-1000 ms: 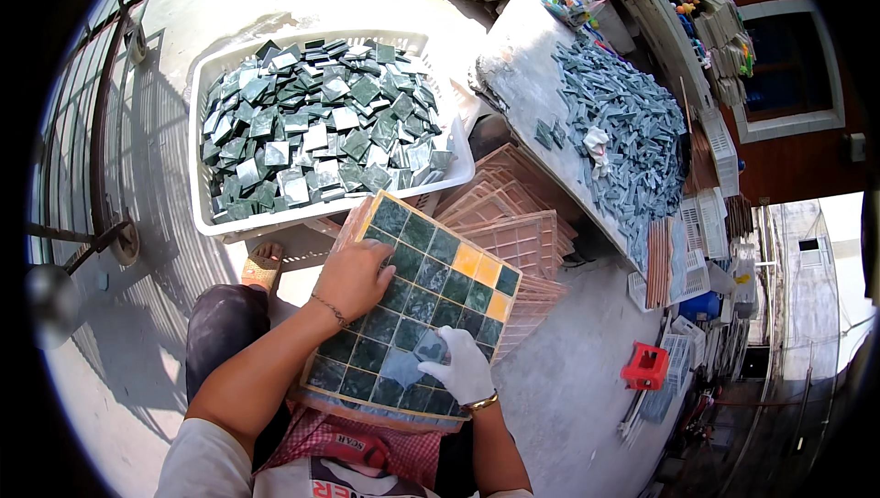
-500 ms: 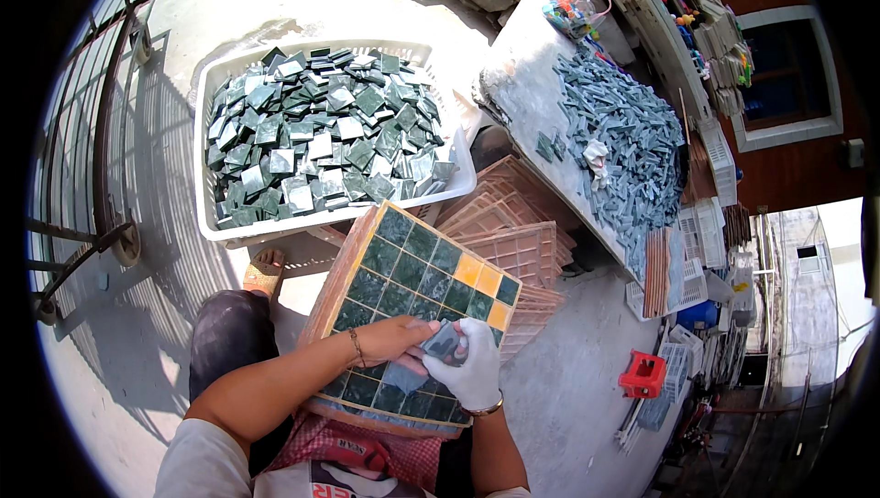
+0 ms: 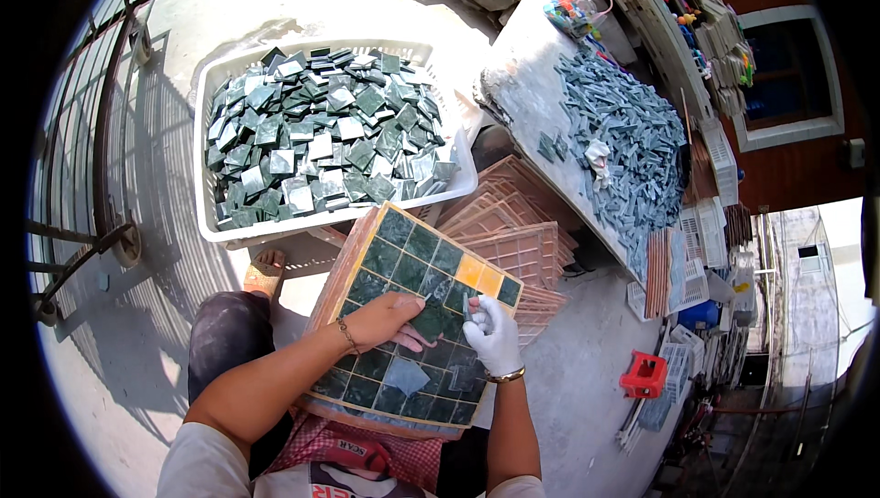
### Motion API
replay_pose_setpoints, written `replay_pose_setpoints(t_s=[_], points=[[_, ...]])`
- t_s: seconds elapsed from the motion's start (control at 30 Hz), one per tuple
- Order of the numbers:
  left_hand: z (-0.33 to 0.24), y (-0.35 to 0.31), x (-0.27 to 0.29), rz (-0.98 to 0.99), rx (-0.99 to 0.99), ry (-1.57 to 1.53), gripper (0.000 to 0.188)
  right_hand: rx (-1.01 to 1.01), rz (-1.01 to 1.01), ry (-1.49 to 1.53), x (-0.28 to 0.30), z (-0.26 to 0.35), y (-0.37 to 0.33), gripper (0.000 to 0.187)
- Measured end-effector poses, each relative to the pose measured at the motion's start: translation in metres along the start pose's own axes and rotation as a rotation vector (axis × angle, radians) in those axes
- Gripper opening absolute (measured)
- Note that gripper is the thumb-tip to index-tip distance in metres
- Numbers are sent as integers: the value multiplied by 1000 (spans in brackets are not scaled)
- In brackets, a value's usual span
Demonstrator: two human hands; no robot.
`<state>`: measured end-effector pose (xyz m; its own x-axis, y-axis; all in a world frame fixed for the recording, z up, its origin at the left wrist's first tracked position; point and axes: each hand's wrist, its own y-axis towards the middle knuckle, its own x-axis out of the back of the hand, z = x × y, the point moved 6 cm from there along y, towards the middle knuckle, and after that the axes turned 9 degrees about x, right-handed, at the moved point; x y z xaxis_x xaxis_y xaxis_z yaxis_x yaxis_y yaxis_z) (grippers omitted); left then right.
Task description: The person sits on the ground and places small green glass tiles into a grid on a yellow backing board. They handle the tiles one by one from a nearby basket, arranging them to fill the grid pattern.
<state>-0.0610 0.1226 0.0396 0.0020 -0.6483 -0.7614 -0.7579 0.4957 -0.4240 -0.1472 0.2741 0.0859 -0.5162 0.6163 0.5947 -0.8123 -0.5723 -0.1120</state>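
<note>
On my lap lies a square grid tray with a yellowish edge, most of its cells filled with dark green stone tiles. Two bare yellow cells show near its far right corner. My left hand, bare with a bracelet, is closed on a dark green square tile, thumb on top and fingers beneath. Just right of it is my right hand, in a white glove with a bangle at the wrist. Its fingers are curled together; whatever they hold is hidden. A loose grey-blue tile rests askew on the tray.
A white plastic crate heaped with green tiles stands ahead. To its right, narrow stone strips pile on a slab table. Stacked reddish grid trays lie beneath. A wheeled metal rack stands left, a red crate right.
My right hand has let go of the tile and moved right, apart from my left hand. The tile in my left hand now shows its dark green face; before, a grey-blue one showed.
</note>
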Motion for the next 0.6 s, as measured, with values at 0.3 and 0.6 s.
replay_pose_setpoints(t_s=[0.3,0.6], points=[[-4,6,23,-231,-41,-28,34,-165,-37,342,21,-54,30,29],[-9,7,29,-289,-112,-51,32,319,-47,-405,30,-37,90,24]])
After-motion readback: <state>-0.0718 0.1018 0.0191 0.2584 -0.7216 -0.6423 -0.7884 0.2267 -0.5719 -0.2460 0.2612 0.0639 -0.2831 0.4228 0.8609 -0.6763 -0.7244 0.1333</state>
